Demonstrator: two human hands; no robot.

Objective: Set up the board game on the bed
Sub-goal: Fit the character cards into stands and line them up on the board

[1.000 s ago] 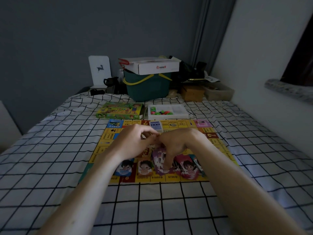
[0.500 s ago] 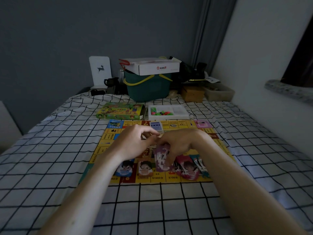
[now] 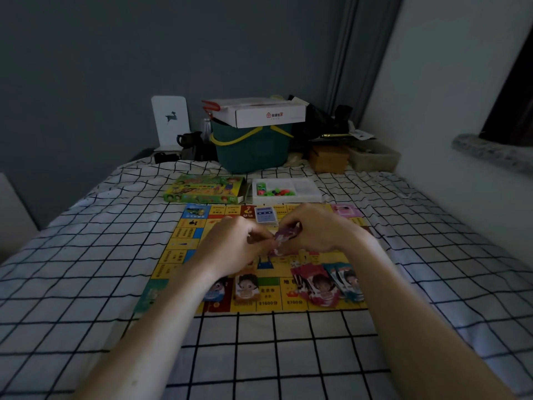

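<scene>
Both hands meet above the game board on the bed: left hand and right hand pinch a small purple card stack between them. Near squares read "$1600" and "$700" (other print is too blurred). Red cards lie fanned at the near right edge. Beyond the board sit a green game box and a white tray.

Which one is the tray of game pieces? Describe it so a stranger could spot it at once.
Find the yellow game board on the checked bed, then look just past its far edge. Two boxes lie side by side there; the tray is the right one. It is white and open, with small green and red pieces inside, unlike the green printed game box beside it.
</scene>
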